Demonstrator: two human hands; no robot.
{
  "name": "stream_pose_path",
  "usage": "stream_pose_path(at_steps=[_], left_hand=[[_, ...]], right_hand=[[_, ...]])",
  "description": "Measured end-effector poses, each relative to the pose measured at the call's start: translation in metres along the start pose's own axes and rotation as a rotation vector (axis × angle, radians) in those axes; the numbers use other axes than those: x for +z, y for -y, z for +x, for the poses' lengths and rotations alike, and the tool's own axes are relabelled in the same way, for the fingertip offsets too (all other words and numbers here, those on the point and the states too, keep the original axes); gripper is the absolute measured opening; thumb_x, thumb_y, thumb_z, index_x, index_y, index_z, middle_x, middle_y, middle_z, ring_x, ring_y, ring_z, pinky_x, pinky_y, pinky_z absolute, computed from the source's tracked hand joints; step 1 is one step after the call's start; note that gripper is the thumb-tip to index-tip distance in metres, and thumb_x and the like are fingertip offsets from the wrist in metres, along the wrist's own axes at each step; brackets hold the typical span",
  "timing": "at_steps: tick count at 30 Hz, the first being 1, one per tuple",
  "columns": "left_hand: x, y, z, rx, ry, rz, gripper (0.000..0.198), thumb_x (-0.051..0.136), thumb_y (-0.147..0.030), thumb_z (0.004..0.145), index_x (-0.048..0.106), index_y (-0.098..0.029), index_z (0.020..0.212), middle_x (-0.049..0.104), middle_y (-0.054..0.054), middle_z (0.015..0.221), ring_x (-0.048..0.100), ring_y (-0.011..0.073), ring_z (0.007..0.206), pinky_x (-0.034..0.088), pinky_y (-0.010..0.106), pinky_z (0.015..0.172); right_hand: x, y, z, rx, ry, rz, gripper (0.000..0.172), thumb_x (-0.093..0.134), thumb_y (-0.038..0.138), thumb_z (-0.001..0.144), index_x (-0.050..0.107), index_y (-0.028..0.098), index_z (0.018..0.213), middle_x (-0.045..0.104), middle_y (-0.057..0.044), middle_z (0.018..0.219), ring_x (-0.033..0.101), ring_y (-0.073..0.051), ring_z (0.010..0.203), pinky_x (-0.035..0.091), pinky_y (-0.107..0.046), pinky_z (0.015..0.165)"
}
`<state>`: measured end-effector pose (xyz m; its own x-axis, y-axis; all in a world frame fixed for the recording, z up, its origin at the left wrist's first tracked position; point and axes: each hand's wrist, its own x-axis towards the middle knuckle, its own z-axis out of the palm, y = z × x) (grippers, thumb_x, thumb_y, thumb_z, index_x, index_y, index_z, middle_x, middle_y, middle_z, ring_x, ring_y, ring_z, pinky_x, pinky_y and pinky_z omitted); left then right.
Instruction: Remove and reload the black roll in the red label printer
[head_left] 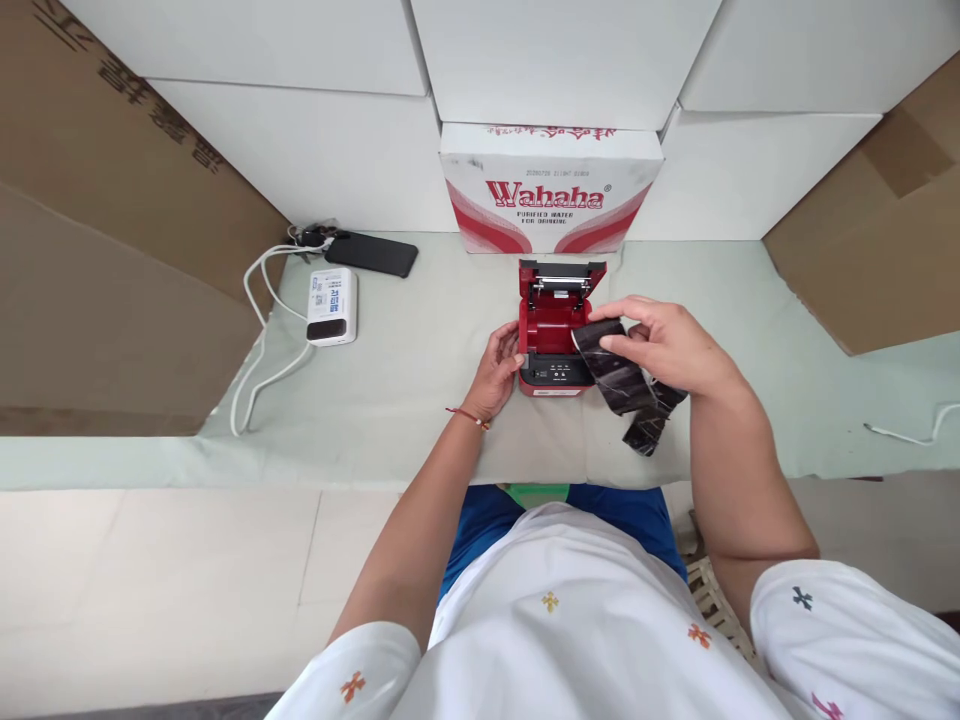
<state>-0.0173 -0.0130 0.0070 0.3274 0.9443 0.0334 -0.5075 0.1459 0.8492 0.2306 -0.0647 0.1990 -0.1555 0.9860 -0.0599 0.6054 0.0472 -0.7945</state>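
Observation:
A small red and black label printer [556, 370] stands on the cloth-covered table with its lid [562, 275] raised. Its red inner compartment [551, 330] faces up, and no roll shows in it. My left hand [501, 368] is closed round the printer's left side, thumb near the front panel. On the printer's right, my right hand [660, 340] pinches a black strip with pale marbled streaks [615, 375] between thumb and fingers. The strip hangs folded towards the table's front edge; part of it is hidden behind the hand.
Behind the printer stands a white and red water carton [553, 190] against white boxes [300, 140]. Brown cartons flank both sides [112, 280]. At left lie a power bank [332, 305], a black phone [373, 252] and a white cable [251, 330]; another cable end [900, 436] lies right.

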Motion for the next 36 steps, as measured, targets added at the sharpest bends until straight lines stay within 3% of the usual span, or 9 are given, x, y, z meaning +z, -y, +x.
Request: stream_pose_path(at_steps=[4,9,13,17,21,24,27,30,36], left_hand=[[-0.001,0.002,0.000,0.002,0.004,-0.005,0.072,0.094,-0.050,0.074,0.062,-0.030,0.135,0.057,0.009,0.160,0.044,0.0308,0.159,0.031,0.051,0.134],[0.000,0.002,0.000,-0.006,0.006,-0.003,0.073,0.094,-0.050,0.073,0.062,-0.029,0.134,0.057,0.010,0.160,0.043,0.0314,0.159,0.030,0.052,0.134],[0.002,-0.001,0.000,-0.015,0.005,-0.008,0.072,0.094,-0.050,0.074,0.061,-0.028,0.135,0.057,0.010,0.160,0.042,0.0315,0.160,0.028,0.052,0.135],[0.003,-0.003,-0.001,-0.018,-0.007,-0.023,0.072,0.094,-0.050,0.074,0.062,-0.028,0.134,0.058,0.010,0.159,0.042,0.0312,0.160,0.029,0.051,0.135],[0.002,-0.001,0.000,-0.016,-0.015,-0.032,0.074,0.096,-0.050,0.070,0.062,-0.028,0.133,0.059,0.009,0.158,0.044,0.0308,0.159,0.029,0.050,0.135],[0.001,0.001,0.001,-0.013,-0.008,-0.014,0.074,0.095,-0.051,0.072,0.062,-0.028,0.134,0.058,0.010,0.159,0.043,0.0308,0.159,0.029,0.051,0.135],[0.001,0.000,0.000,-0.006,-0.001,-0.009,0.073,0.094,-0.052,0.073,0.061,-0.028,0.135,0.058,0.010,0.159,0.043,0.0311,0.159,0.030,0.051,0.134],[0.002,-0.001,-0.001,-0.007,-0.006,-0.018,0.073,0.095,-0.051,0.072,0.062,-0.028,0.134,0.059,0.010,0.159,0.045,0.0310,0.158,0.031,0.051,0.134],[0.003,-0.001,-0.002,0.015,0.004,0.013,0.070,0.091,-0.052,0.077,0.061,-0.028,0.136,0.056,0.011,0.161,0.044,0.0308,0.158,0.032,0.052,0.133]], right_hand=[[0.036,0.000,0.031,0.007,-0.113,-0.180,0.035,0.070,0.021,0.088,0.080,0.024,0.121,0.077,-0.004,0.116,0.063,-0.017,0.075,0.052,-0.033,0.078],[0.067,-0.005,0.054,0.128,-0.124,-0.326,0.036,0.069,0.026,0.095,0.078,0.024,0.130,0.081,-0.007,0.115,0.073,-0.025,0.097,0.054,-0.037,0.089],[0.069,-0.003,0.058,0.147,-0.079,-0.486,0.040,0.069,0.028,0.097,0.075,0.027,0.136,0.080,-0.007,0.128,0.073,-0.030,0.113,0.054,-0.040,0.096],[0.070,-0.006,0.060,0.181,0.056,-0.676,0.041,0.067,0.023,0.095,0.076,0.026,0.134,0.082,-0.011,0.121,0.074,-0.035,0.111,0.055,-0.042,0.089],[0.077,-0.018,0.066,0.132,-0.020,-0.676,0.034,0.066,0.022,0.094,0.079,0.027,0.125,0.083,-0.011,0.111,0.075,-0.035,0.102,0.056,-0.043,0.084],[0.079,-0.026,0.069,0.062,-0.088,-0.619,0.032,0.067,0.022,0.094,0.080,0.029,0.122,0.082,-0.009,0.117,0.075,-0.034,0.102,0.057,-0.044,0.085],[0.077,-0.025,0.058,-0.016,-0.120,-0.538,0.034,0.063,0.023,0.096,0.078,0.026,0.127,0.079,-0.008,0.130,0.073,-0.032,0.109,0.057,-0.045,0.091],[0.080,-0.016,0.025,-0.166,-0.201,-0.404,0.032,0.054,0.027,0.105,0.077,0.023,0.126,0.078,-0.010,0.131,0.070,-0.031,0.116,0.055,-0.048,0.102],[0.118,-0.028,-0.055,-0.381,-0.272,-0.366,0.037,0.051,0.024,0.109,0.071,0.024,0.140,0.072,-0.010,0.147,0.063,-0.029,0.134,0.049,-0.051,0.117]])
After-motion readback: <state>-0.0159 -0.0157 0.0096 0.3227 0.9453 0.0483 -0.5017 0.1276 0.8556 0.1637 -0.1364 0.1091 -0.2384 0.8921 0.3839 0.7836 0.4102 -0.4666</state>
